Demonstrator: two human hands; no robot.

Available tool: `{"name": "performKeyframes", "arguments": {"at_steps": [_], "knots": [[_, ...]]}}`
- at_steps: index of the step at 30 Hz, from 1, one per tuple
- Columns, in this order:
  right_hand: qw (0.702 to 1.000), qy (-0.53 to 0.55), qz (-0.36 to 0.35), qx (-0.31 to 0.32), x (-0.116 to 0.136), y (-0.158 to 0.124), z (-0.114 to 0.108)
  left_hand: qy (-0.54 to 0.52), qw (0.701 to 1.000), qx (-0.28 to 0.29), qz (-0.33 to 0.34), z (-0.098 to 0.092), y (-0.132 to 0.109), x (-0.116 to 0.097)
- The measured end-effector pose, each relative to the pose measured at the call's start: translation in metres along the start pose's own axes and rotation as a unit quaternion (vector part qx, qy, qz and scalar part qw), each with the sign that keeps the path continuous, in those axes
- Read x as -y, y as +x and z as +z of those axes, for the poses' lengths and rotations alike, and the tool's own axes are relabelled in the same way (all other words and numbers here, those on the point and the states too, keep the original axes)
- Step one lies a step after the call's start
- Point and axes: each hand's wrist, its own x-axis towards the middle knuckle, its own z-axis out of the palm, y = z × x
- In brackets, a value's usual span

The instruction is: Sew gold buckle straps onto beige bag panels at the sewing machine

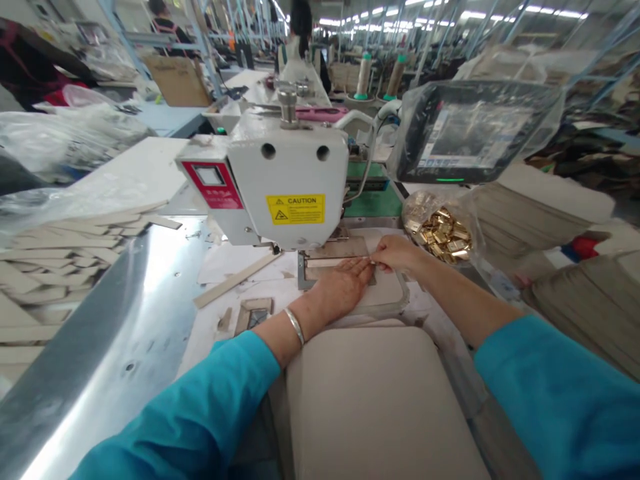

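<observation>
My left hand (340, 287) lies flat, fingers stretched out, on a beige strip (325, 263) set in the metal clamp frame (301, 273) under the white sewing machine head (280, 180). My right hand (395, 253) pinches the right end of that strip, fingers pressed together. Both hands rest over a clear plastic template plate (385, 300). A silver bangle (295, 325) circles my left wrist. Both sleeves are teal.
A bag of gold metal buckles (443, 233) sits right of the machine. A plastic-wrapped touch screen (470, 133) stands behind it. Stacks of beige strips (55, 253) lie at left, a loose strip (235, 280) nearby, and a padded beige panel (370, 400) in front.
</observation>
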Motion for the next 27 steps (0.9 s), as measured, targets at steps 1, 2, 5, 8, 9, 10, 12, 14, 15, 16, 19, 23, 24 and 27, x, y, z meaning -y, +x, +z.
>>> {"name": "performKeyframes", "arguments": {"at_steps": [1, 2, 5, 8, 9, 10, 12, 14, 15, 16, 19, 23, 24, 27], "knots": [[1.000, -0.003, 0.002, -0.001, 0.001, 0.000, 0.000, 0.006, 1.000, -0.004, -0.008, -0.001, 0.002, -0.002], [1.000, -0.006, 0.004, 0.000, 0.001, 0.001, 0.000, 0.008, 1.000, -0.008, -0.017, -0.003, 0.004, -0.004], [1.000, -0.016, 0.004, 0.003, -0.002, 0.005, 0.001, 0.005, 0.999, -0.018, -0.045, -0.008, 0.004, -0.008], [1.000, -0.008, 0.004, -0.004, -0.006, 0.008, 0.002, 0.003, 0.997, -0.018, -0.070, -0.013, -0.005, -0.008], [1.000, 0.001, 0.005, -0.004, -0.007, 0.008, 0.002, 0.004, 0.997, -0.018, -0.079, -0.014, -0.011, -0.006], [1.000, 0.011, 0.006, -0.003, -0.008, 0.009, 0.002, 0.006, 0.996, -0.018, -0.086, -0.016, -0.017, -0.004], [1.000, 0.028, 0.005, 0.005, -0.009, 0.009, 0.001, 0.014, 0.995, -0.015, -0.099, -0.019, -0.031, 0.001], [0.999, 0.040, 0.005, 0.013, -0.009, 0.008, 0.000, 0.025, 0.993, -0.008, -0.115, -0.023, -0.045, 0.006], [0.999, 0.044, 0.008, 0.016, -0.009, 0.008, 0.000, 0.031, 0.992, -0.004, -0.122, -0.024, -0.052, 0.008], [0.999, 0.048, 0.010, 0.019, -0.009, 0.008, 0.000, 0.036, 0.991, -0.001, -0.127, -0.025, -0.057, 0.010], [0.998, 0.052, 0.010, 0.037, -0.012, 0.007, -0.001, 0.056, 0.989, -0.006, -0.137, -0.027, -0.065, 0.011], [0.996, 0.061, -0.045, 0.050, -0.018, 0.006, 0.000, 0.044, 0.986, -0.001, -0.162, -0.032, -0.061, 0.011], [0.996, 0.057, -0.056, 0.045, -0.020, 0.006, 0.001, 0.032, 0.986, 0.006, -0.165, -0.034, -0.059, 0.012], [0.997, 0.044, -0.057, 0.037, -0.022, 0.009, 0.002, 0.009, 0.985, 0.019, -0.169, -0.038, -0.051, 0.012]]}}
